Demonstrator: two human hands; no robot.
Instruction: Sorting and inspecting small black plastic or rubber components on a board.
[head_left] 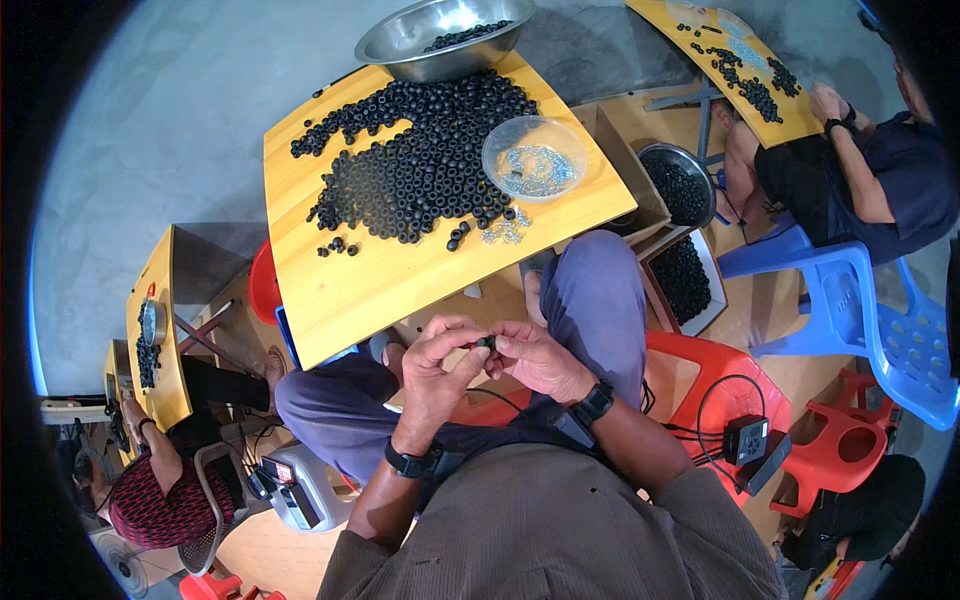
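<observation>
In front of my lap, my left hand [440, 368] and my right hand [538, 358] meet, both closed in a pinch. Between their fingertips is a small black round part [486, 342], partly covered by the fingers. Just beyond them, on the yellow wooden table [360, 290], lies a wide spread of black ring-shaped parts [420, 170] with holes in the middle. A clear plastic bowl [578, 150] on the table's right side holds small shiny transparent pieces [540, 172]. More of these pieces lie loose beside the bowl.
A metal basin [395, 50] with black parts stands at the table's far edge. To the right are a bucket [708, 205] and a box [712, 310] of black parts, a blue chair [840, 300] and a red stool [700, 370]. Other people sit at tables on both sides.
</observation>
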